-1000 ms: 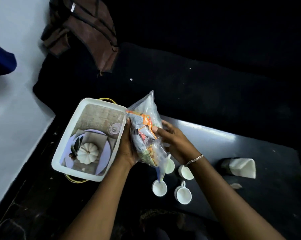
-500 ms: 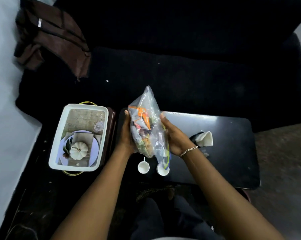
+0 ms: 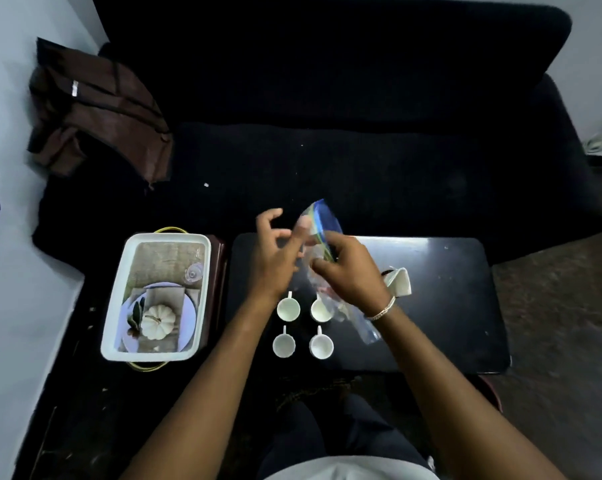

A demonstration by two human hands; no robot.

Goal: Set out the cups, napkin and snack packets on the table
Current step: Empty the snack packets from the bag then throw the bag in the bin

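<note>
A clear zip bag of snack packets (image 3: 327, 237) with a blue zip strip hangs tilted over the black table (image 3: 448, 306), zip end up. My right hand (image 3: 348, 268) grips it just below the zip. My left hand (image 3: 275, 251) is at the top edge; thumb and forefinger seem to pinch it, blurred, while the other fingers curl apart. The bag's lower end (image 3: 365, 327) reaches the table beside the cups. Several small white cups (image 3: 288, 309) stand in a square at the table's near left. A folded white napkin (image 3: 400, 282) lies right of my right hand.
A white rectangular box (image 3: 119, 306) with a pumpkin picture sits on a low stand left of the table. A black sofa (image 3: 327, 98) runs behind the table, with a brown bag (image 3: 98, 112) on its left arm. The right half of the table is bare.
The bag has turned zip end up and dropped lower over the table. My left hand moved from the bag's side to its top edge. The view has pulled back.
</note>
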